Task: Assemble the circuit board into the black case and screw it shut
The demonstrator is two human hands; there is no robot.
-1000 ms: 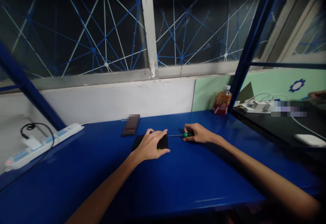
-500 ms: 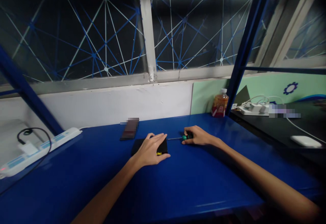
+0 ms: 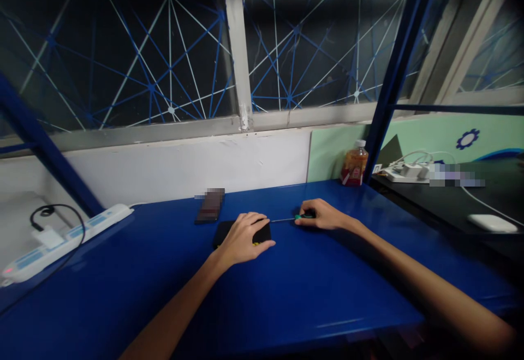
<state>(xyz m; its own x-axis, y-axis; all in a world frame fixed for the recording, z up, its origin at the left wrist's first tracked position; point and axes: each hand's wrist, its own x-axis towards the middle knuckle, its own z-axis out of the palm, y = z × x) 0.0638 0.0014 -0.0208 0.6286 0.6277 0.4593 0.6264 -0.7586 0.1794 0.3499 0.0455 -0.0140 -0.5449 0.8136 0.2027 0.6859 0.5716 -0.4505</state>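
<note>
A flat black box with yellow marks on its near side lies on the blue table. My left hand rests across its top, with the fingers stretched out flat and the thumb sticking out past the near right corner. To the right, my right hand is closed around the green and black handle of a screwdriver. The thin shaft points left, nearly level, and its tip is at the box's right edge beside my left fingertips. Whether the tip sits in something there is too small to tell.
Behind the box lies a dark phone-like slab, partly blurred out. A drink bottle stands at the back right. At the left is a white power strip with a black cable. A black desk with chargers adjoins on the right.
My right hand and the screwdriver have shifted slightly right and up in the picture. Less of the green handle shows. The left hand's fingers lie closer together on the box.
</note>
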